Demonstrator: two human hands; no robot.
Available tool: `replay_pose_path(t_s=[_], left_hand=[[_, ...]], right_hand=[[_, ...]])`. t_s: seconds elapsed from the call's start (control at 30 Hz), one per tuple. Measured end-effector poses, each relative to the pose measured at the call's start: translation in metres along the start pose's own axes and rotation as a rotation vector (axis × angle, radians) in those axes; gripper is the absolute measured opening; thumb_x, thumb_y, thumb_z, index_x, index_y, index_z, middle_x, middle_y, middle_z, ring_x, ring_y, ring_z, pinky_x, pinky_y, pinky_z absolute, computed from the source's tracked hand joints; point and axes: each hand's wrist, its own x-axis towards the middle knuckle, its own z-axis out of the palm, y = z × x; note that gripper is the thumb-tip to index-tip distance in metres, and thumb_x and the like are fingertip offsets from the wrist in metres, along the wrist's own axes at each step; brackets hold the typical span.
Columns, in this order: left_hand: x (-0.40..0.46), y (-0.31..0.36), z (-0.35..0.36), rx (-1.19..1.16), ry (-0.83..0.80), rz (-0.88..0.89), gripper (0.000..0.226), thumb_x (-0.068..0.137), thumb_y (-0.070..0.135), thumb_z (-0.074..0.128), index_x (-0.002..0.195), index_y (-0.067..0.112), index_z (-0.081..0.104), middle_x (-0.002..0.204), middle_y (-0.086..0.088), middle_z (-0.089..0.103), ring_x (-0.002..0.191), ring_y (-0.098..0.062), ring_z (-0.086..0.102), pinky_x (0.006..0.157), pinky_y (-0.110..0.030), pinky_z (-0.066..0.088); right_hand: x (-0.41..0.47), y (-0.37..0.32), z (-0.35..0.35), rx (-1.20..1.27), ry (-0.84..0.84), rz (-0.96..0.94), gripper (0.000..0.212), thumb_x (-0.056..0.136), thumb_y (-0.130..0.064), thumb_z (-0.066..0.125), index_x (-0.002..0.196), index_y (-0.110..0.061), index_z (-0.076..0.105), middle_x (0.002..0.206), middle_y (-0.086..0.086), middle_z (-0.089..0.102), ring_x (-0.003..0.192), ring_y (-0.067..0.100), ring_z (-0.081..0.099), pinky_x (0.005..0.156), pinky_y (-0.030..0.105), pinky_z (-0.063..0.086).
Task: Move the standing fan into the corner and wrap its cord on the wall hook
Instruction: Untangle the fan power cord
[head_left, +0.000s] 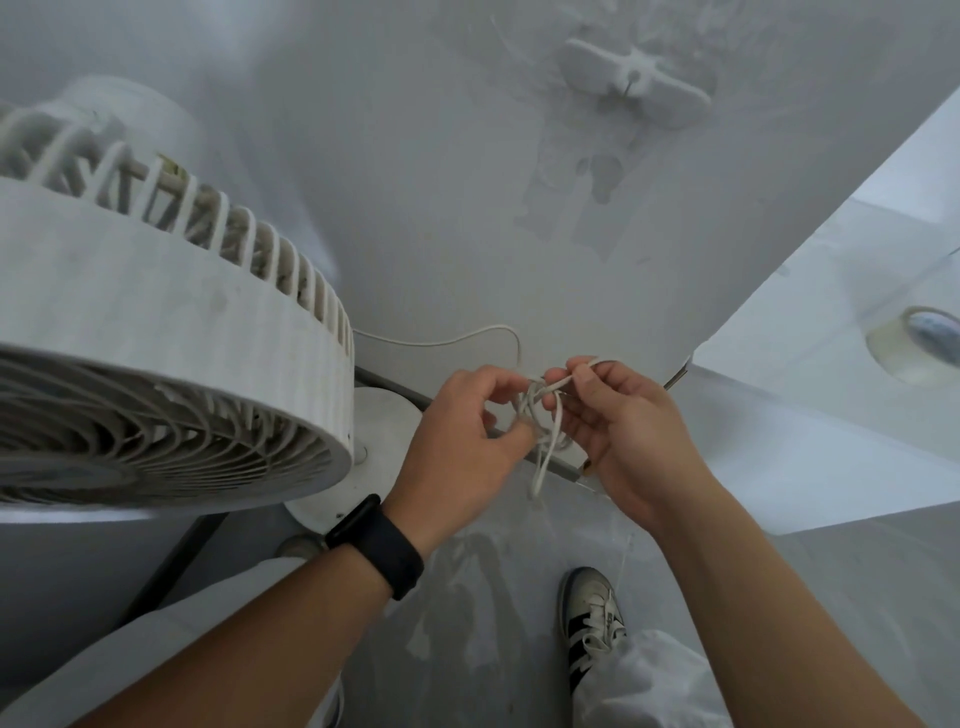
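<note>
The fan is white ribbed plastic, round, with a deep drum-shaped guard of thin curved bars and a spiral grille on its face; its left side is cut off by the frame edge. Its round flat base sits on the floor just below the head, mostly hidden behind the guard and the left hand.

The cord is thin, pale and smooth. One length runs loosely along the foot of the wall from behind the fan, then drops into a tangle of loops between the two hands. The left hand has its fingers curled around the loops, thumb and forefinger pinching one strand. The right hand pinches another strand at its fingertips, the remaining fingers bent in beside it. How the loops cross inside the fingers is hard to make out; it may be a knot. A short tail hangs below the hands.

A black band circles the left wrist.

The hook is a white, paint-coated fitting high on the wall, well apart from the cord, with smeared patchy paint below it.

The wall is matte white and scuffed, the floor grey and stained. At right a white ledge carries a roll of clear tape. A striped shoe stands on the floor.
</note>
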Motion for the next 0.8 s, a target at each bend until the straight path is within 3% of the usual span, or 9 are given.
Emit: replay_pose_path(t_s=[0.07,0.2,0.3,0.4,0.53,0.63,0.7,0.8], left_hand=[[0.000,0.000,0.001,-0.053,0.036,-0.103,0.024,0.090,0.034,0.077,0.106,0.034,0.059,0.105,0.010,0.063,0.086,-0.007,0.064,0.072,-0.015,0.050],[0.004,0.005,0.000,-0.491,-0.079,-0.414,0.023,0.091,0.029,0.072,0.112,0.026,0.063,0.110,-0.005,0.077,0.097,-0.021,0.075,0.087,-0.035,0.058],[0.005,0.008,-0.001,-0.594,-0.098,-0.386,0.017,0.094,0.014,0.071,0.110,0.019,0.068,0.101,-0.004,0.081,0.093,-0.019,0.076,0.082,-0.032,0.059],[0.005,0.006,-0.001,-0.599,-0.045,-0.377,0.015,0.093,0.009,0.073,0.105,0.015,0.066,0.096,-0.007,0.080,0.087,-0.020,0.074,0.087,-0.040,0.060],[0.004,0.009,-0.005,-0.546,-0.017,-0.331,0.015,0.095,0.013,0.073,0.107,0.017,0.065,0.101,-0.013,0.078,0.080,-0.012,0.070,0.070,-0.025,0.052],[0.003,0.012,-0.006,-0.540,-0.022,-0.313,0.018,0.097,0.018,0.072,0.113,0.016,0.064,0.100,-0.006,0.079,0.078,-0.008,0.068,0.068,-0.024,0.049],[0.004,0.011,-0.007,-0.545,-0.007,-0.297,0.018,0.098,0.018,0.071,0.115,0.017,0.064,0.098,-0.003,0.080,0.076,-0.007,0.068,0.065,-0.023,0.048],[0.005,0.009,-0.008,-0.497,0.041,-0.232,0.024,0.098,0.017,0.071,0.119,0.024,0.061,0.096,-0.004,0.080,0.076,-0.009,0.070,0.063,-0.018,0.049]], right_hand=[[0.000,-0.001,-0.001,0.114,-0.024,0.023,0.014,0.106,-0.006,0.048,0.105,-0.002,0.061,0.091,0.010,0.074,0.076,0.020,0.070,0.073,0.028,0.062],[0.000,-0.003,-0.002,0.172,-0.052,0.093,0.016,0.107,-0.005,0.045,0.105,-0.001,0.060,0.086,0.009,0.073,0.071,0.018,0.070,0.067,0.027,0.061],[-0.001,0.000,0.000,0.064,-0.026,0.118,0.016,0.106,-0.005,0.049,0.105,-0.002,0.064,0.086,0.010,0.073,0.071,0.019,0.070,0.064,0.026,0.061],[-0.001,0.004,0.001,-0.149,0.058,0.040,0.015,0.101,-0.014,0.063,0.108,-0.002,0.069,0.091,0.012,0.075,0.079,0.021,0.072,0.069,0.025,0.060],[-0.001,0.004,-0.005,-0.609,0.223,-0.182,0.026,0.090,-0.038,0.078,0.108,-0.024,0.067,0.094,-0.001,0.073,0.081,0.019,0.074,0.076,0.032,0.061],[-0.001,0.004,-0.010,-0.818,0.081,-0.283,0.028,0.095,-0.041,0.071,0.121,-0.041,0.061,0.110,-0.010,0.063,0.091,0.011,0.067,0.075,0.023,0.052],[-0.002,0.005,-0.011,-0.867,-0.032,-0.311,0.024,0.098,-0.035,0.066,0.121,-0.044,0.065,0.114,-0.011,0.061,0.095,0.006,0.064,0.076,0.018,0.048],[-0.003,0.003,-0.010,-0.770,-0.114,-0.259,0.022,0.100,-0.036,0.061,0.119,-0.045,0.069,0.113,-0.016,0.066,0.098,0.003,0.063,0.086,0.024,0.051]])
